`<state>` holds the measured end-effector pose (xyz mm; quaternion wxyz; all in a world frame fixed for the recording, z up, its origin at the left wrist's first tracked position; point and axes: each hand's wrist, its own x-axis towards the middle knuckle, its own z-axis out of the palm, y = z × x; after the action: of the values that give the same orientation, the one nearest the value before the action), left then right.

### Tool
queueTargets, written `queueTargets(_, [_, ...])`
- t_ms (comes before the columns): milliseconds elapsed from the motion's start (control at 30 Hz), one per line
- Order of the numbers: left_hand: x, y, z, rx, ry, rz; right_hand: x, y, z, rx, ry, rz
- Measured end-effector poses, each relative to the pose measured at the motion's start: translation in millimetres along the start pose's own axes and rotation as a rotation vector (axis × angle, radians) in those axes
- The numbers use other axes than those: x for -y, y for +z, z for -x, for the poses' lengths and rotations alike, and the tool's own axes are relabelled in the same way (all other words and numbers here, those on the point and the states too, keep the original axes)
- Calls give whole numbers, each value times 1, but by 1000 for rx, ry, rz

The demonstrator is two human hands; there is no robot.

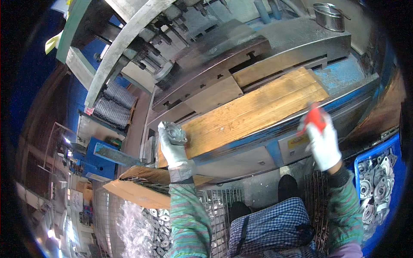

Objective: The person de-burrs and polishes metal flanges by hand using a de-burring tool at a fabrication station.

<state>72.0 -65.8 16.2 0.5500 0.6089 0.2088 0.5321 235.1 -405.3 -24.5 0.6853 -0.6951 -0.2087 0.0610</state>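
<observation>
My left hand (171,154), in a white glove, is closed around a grey cast metal part (175,132) with a round hollow face. It is raised at the left end of a long wooden board (254,105), which lies along the front of a machine bed. Off the board's right end, my right hand (325,148), also gloved in white, grips a red object (315,119). Motion smears this red object, so its exact kind does not show. The two hands are well apart.
Behind the board stands a heavy steel machine bed (206,81) with a metal can (329,18) on its far right. A blue bin (357,165) of metal castings is at right. At lower left are a cardboard flap (137,189) and a wire cage (103,215) with more castings.
</observation>
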Motion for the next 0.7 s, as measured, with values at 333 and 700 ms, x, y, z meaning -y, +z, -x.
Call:
queueTargets(333, [23, -27, 1, 22, -409, 675, -16, 127, 35, 566, 67, 354])
queueTargets(700, [31, -19, 0, 527, 464, -1296, -20, 160, 42, 625, -6, 277])
